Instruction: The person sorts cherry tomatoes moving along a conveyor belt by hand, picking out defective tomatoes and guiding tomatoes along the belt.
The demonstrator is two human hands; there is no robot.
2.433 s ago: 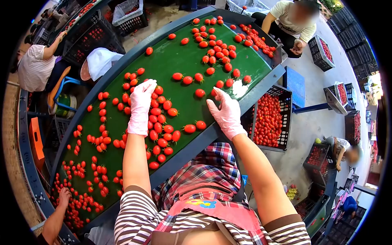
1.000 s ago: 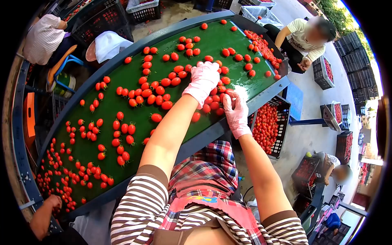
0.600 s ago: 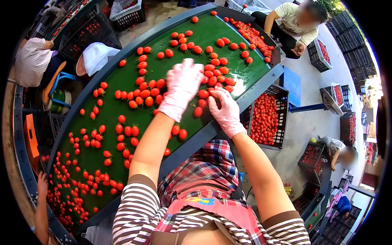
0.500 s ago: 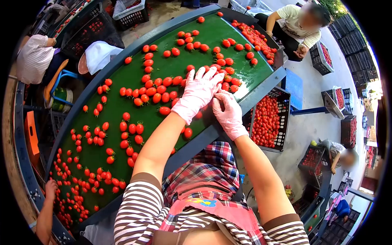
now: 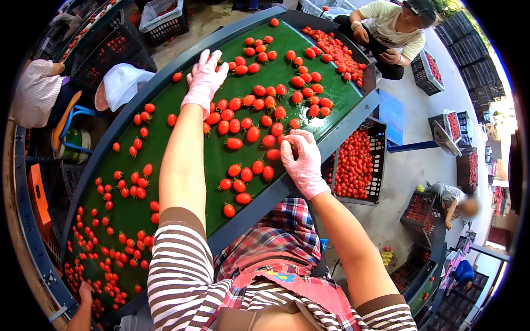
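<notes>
Many small red tomatoes (image 5: pixel 253 134) lie scattered on a green conveyor belt (image 5: pixel 221 204). My left hand (image 5: pixel 205 79), in a thin pale glove, is over the far part of the belt with its fingers spread, and tomatoes lie beside and below it. My right hand (image 5: pixel 301 160), gloved too, is at the belt's near edge. Its thumb and fingertips are pinched together beside some tomatoes; whether something small is between them is hidden. A heap of tomatoes (image 5: pixel 338 52) rests at the belt's upper right end.
A black crate of tomatoes (image 5: pixel 356 165) stands right of the belt's metal rim (image 5: pixel 348 124). Another person (image 5: pixel 389 30) sits beyond the heap. A co-worker's hand (image 5: pixel 86 291) reaches in at the lower left. One more person (image 5: pixel 38 91) sits at the far left.
My left hand has moved left and away across the belt, from beside my right hand, with its fingers spread. My right hand stays near the rim. Tomatoes have shifted on the belt.
</notes>
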